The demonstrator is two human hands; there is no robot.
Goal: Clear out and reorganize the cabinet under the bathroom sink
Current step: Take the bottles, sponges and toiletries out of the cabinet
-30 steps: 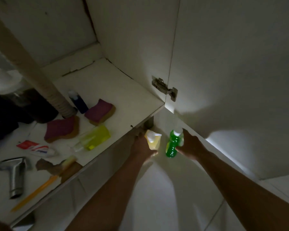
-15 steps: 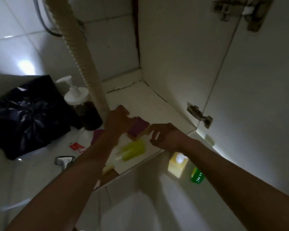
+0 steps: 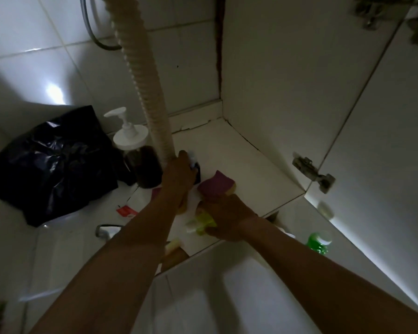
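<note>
Both my arms reach into the dim cabinet (image 3: 251,165). My left hand (image 3: 180,175) is closed around a small dark blue bottle with a white cap (image 3: 195,165), just right of the ribbed drain hose (image 3: 150,92). My right hand (image 3: 223,219) grips a yellow-green bottle (image 3: 202,221) lying on its side near the shelf's front edge. A purple sponge (image 3: 216,184) lies just beyond my right hand. A second purple sponge (image 3: 156,192) is mostly hidden under my left forearm.
A black plastic bag (image 3: 51,165) fills the left side, with a brown pump bottle (image 3: 140,160) beside it. A red-and-white tube (image 3: 126,211) and a metal fitting (image 3: 104,230) lie near the front. A green bottle (image 3: 319,243) stands on the floor outside by the open door (image 3: 384,141).
Both hands left the yellow and green bottles on the floor and went into the cabinet. The left hand took hold of the blue bottle, the right hand the yellow-green bottle.
</note>
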